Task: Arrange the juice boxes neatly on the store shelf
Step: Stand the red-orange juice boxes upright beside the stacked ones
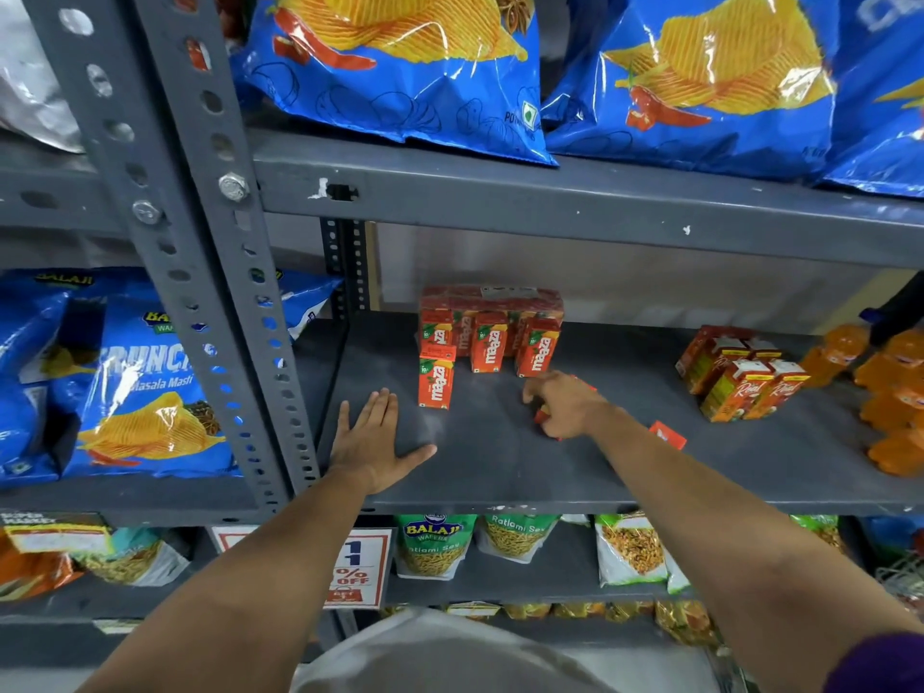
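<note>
Orange-red Maaza juice boxes stand on the grey middle shelf (500, 472). A shrink-wrapped pack (492, 300) sits at the back, with a row of upright boxes (489, 348) in front of it. One single box (436, 381) stands further forward on the left. My left hand (372, 442) lies flat and open on the shelf, left of that box. My right hand (562, 403) is closed over a lying juice box (542, 417), mostly hidden under the fingers. Another box (667, 435) peeks out behind my right forearm.
A cluster of Real juice boxes (740, 375) and orange bottles (895, 392) fill the shelf's right end. Blue chip bags (400, 67) sit on the shelf above and to the left (130, 387). A perforated grey upright (200, 242) bounds the left side. Snack packets (435, 542) lie below.
</note>
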Action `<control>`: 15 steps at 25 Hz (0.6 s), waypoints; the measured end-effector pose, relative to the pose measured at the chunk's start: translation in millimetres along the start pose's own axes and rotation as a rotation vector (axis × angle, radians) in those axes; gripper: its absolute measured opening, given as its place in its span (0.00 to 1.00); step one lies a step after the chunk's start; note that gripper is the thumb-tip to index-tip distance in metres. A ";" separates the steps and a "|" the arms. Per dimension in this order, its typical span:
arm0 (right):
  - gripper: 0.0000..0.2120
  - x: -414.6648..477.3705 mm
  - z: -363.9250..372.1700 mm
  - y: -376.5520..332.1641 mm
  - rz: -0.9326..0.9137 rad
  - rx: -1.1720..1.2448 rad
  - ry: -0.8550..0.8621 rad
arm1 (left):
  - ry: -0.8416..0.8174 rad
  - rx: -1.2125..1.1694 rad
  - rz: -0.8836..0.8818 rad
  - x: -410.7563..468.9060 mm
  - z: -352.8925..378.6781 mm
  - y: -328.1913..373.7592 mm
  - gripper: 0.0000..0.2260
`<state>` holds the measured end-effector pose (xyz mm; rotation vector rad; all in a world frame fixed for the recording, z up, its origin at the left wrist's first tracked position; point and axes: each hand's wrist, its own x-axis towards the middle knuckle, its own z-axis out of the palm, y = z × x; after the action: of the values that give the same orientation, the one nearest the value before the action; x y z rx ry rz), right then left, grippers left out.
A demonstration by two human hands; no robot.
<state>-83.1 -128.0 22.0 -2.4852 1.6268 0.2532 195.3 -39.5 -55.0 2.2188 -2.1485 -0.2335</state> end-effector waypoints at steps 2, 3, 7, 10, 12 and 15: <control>0.27 -1.2 -5.2 2.4 -0.088 -0.167 -0.082 | -0.009 0.001 0.001 0.7 -0.3 -0.2 0.48; 0.30 -0.6 -7.9 0.5 -0.121 -0.258 -0.111 | -0.011 0.001 -0.002 0.9 0.0 0.0 0.48; 0.36 0.6 -14.4 -6.3 -0.141 -0.481 -0.201 | -0.016 0.006 -0.005 0.8 -1.0 0.5 0.48; 0.23 -2.5 -12.4 -12.9 -0.118 -0.455 -0.127 | -0.011 0.015 -0.005 0.9 -0.3 0.1 0.48; 0.14 -0.6 -15.2 -22.2 -0.095 -0.360 -0.001 | -0.014 0.019 -0.004 0.6 0.5 0.3 0.48; 0.16 5.0 -27.4 -41.2 0.041 -0.041 0.221 | -0.005 0.022 -0.007 0.9 0.6 -0.4 0.48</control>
<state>-41.8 -122.4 49.2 -2.5912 1.7722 0.0162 195.6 -40.3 -55.7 2.2405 -2.1560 -0.2178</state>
